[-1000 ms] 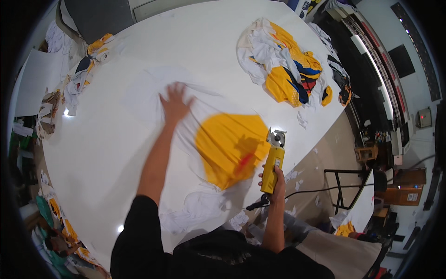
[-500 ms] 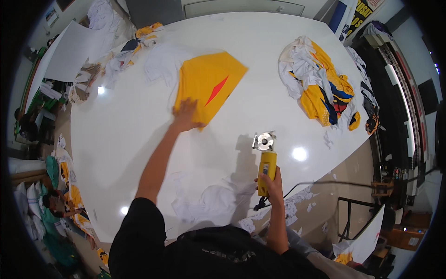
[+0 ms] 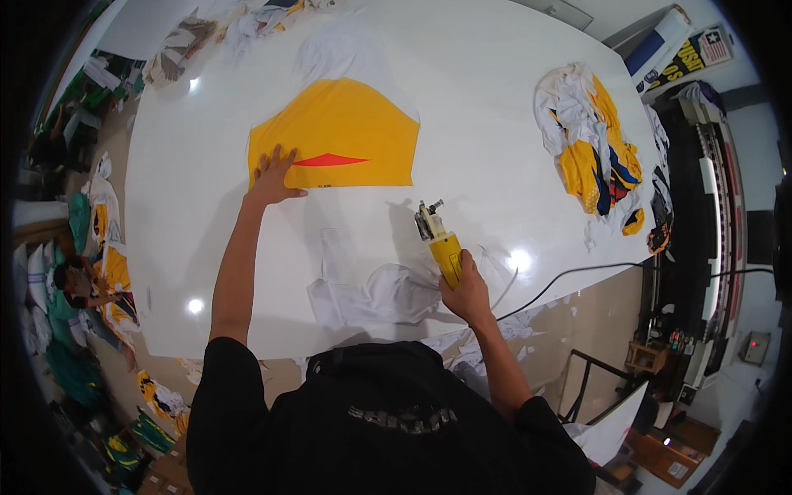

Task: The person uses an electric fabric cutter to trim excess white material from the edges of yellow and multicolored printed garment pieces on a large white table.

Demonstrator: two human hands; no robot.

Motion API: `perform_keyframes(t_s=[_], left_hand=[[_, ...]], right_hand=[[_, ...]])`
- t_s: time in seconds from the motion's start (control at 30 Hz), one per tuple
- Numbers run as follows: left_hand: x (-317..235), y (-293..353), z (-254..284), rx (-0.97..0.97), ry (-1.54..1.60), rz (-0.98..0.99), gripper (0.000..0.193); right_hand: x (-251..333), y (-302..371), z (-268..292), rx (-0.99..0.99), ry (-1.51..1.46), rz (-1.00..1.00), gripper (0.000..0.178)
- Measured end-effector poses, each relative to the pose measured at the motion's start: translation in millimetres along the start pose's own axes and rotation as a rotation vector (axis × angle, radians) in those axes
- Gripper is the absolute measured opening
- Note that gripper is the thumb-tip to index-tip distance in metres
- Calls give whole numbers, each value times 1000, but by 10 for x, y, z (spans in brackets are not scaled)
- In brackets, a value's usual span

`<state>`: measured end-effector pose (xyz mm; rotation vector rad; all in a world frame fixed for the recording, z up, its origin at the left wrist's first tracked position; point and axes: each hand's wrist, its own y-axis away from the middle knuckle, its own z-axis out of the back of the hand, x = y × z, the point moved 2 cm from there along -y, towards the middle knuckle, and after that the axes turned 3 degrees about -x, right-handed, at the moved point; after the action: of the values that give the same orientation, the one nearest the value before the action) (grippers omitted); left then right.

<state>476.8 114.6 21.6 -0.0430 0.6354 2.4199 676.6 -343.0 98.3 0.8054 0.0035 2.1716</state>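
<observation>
A yellow fabric panel [image 3: 355, 128] with a red pointed mark lies flat on the white table [image 3: 478, 124]. My left hand [image 3: 273, 176] rests on its lower left part, fingers spread. To the right of and nearer than the panel, my right hand [image 3: 467, 290] grips a yellow electric rotary cutter [image 3: 446, 257] around its body. The cutter's metal head is tilted to the upper left, apart from the panel. White cloth scraps [image 3: 379, 297] lie on the table between my body and the panel, left of the cutter.
A heap of white, yellow and blue fabric pieces [image 3: 590, 140] lies at the table's right. White cloth [image 3: 342, 54] lies behind the panel. A dark power cord [image 3: 569, 274] runs off rightward. Another person [image 3: 82, 285] is at the far left, beside yellow fabric.
The yellow panel has turned and now lies with its straight edge toward me. My left hand has moved left with it. The cutter has tipped leftward in my right hand. The view has shifted.
</observation>
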Motion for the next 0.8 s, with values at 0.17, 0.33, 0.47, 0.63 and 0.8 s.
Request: perform_keyframes(t_s=[0.17,0.33,0.47,0.63,0.8], left_hand=[[40,-8,-56,-19,10,-6,124],[40,-15,-37,-12,29,4,125],[69,-28,-77,-24,70,5,125],[89,-55,-128,-46,81,-9,124],[124,-28,-143,-65,116,-23,123]], right_hand=[[59,-298,-159,-10,-11,19,69],[252,-674,-228,-49,-37,16,67],[350,-680,-234,-67,-42,26,63],[420,-721,-280,-97,-49,37,62],[544,-852,-300,-83,-20,-7,57]])
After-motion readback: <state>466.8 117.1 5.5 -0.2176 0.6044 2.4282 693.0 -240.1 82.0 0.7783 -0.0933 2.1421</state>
